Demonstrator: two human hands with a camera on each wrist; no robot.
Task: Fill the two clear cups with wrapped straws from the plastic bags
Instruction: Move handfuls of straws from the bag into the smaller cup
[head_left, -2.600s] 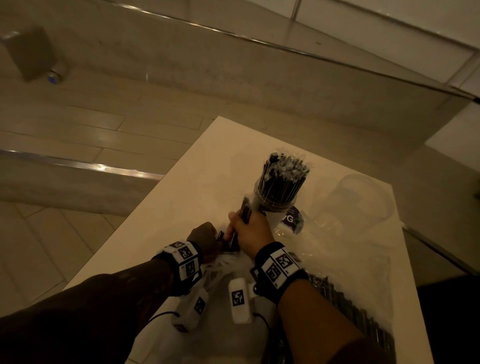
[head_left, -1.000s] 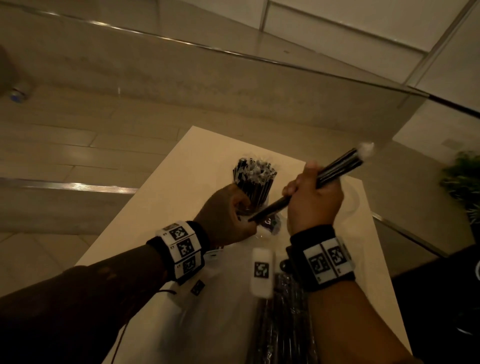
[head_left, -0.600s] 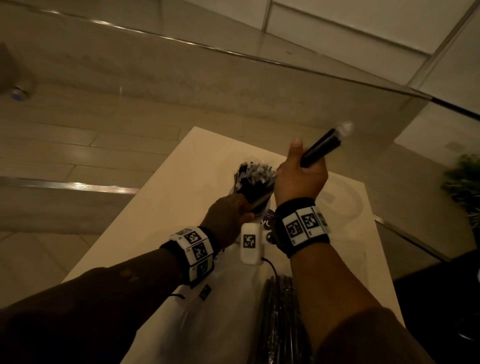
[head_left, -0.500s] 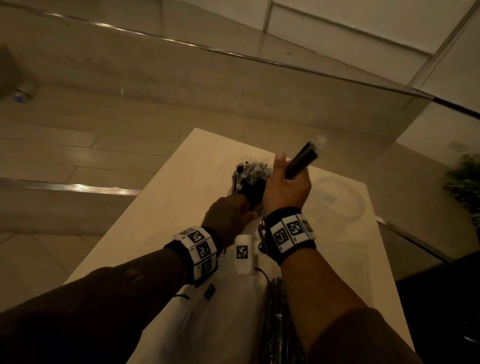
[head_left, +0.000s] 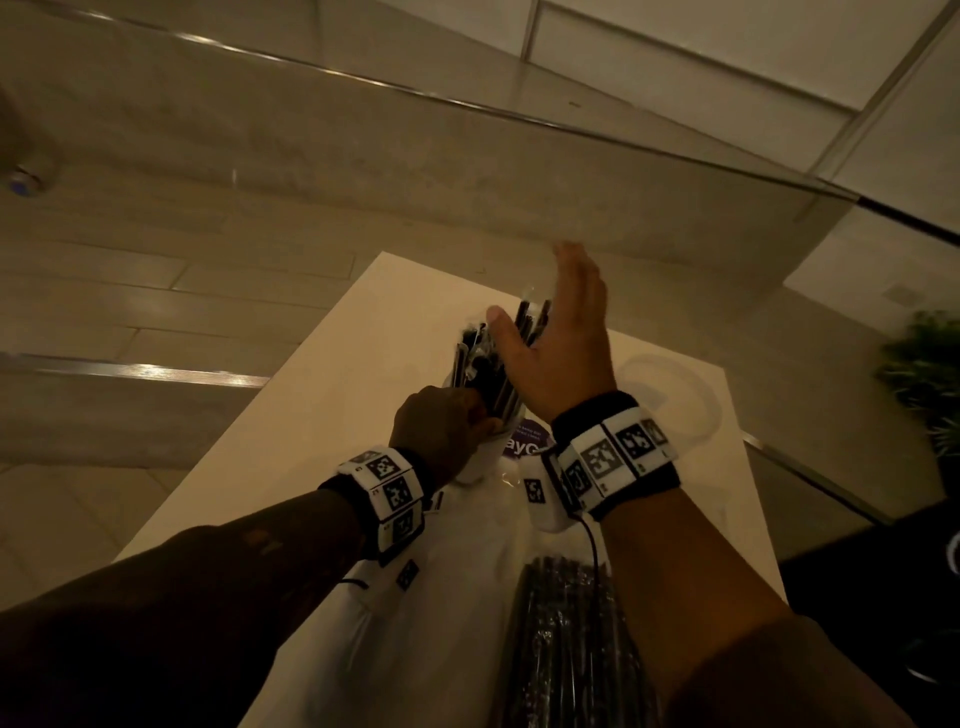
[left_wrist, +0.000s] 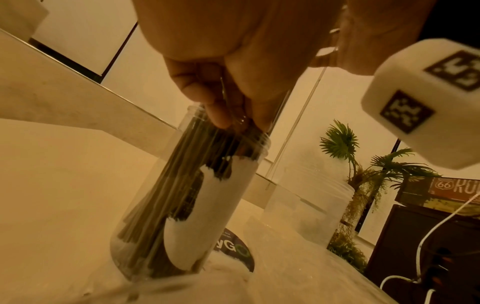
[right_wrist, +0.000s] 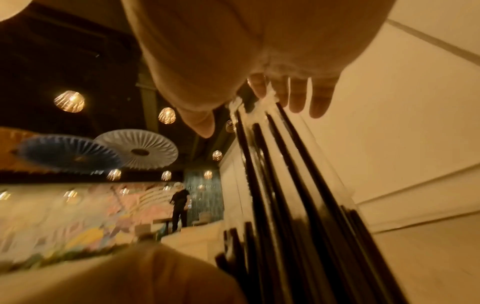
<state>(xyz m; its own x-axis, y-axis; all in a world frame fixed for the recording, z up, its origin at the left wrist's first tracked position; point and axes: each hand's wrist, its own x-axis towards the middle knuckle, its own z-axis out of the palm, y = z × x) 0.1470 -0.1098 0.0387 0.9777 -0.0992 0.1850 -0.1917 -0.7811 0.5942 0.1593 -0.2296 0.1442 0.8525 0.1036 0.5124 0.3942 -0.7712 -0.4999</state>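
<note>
Quick headcount: two clear cups, two hands, one desk (head_left: 311, 415).

So the first clear cup (left_wrist: 192, 205) is packed with dark wrapped straws (left_wrist: 166, 195), way too many and too bunched to count. The second clear cup (left_wrist: 311, 205) sits just beside the first cup, on its right. One plastic bag (head_left: 566, 649) of more straws lies near the first cup, on the side closest to the person; its straws can't be counted either. Both hands are at that cup: left hand (head_left: 441, 431) and right hand (head_left: 561, 353). One wristband on each wrist, so two. One purple label (head_left: 524, 444) right by the first cup's base.
</note>
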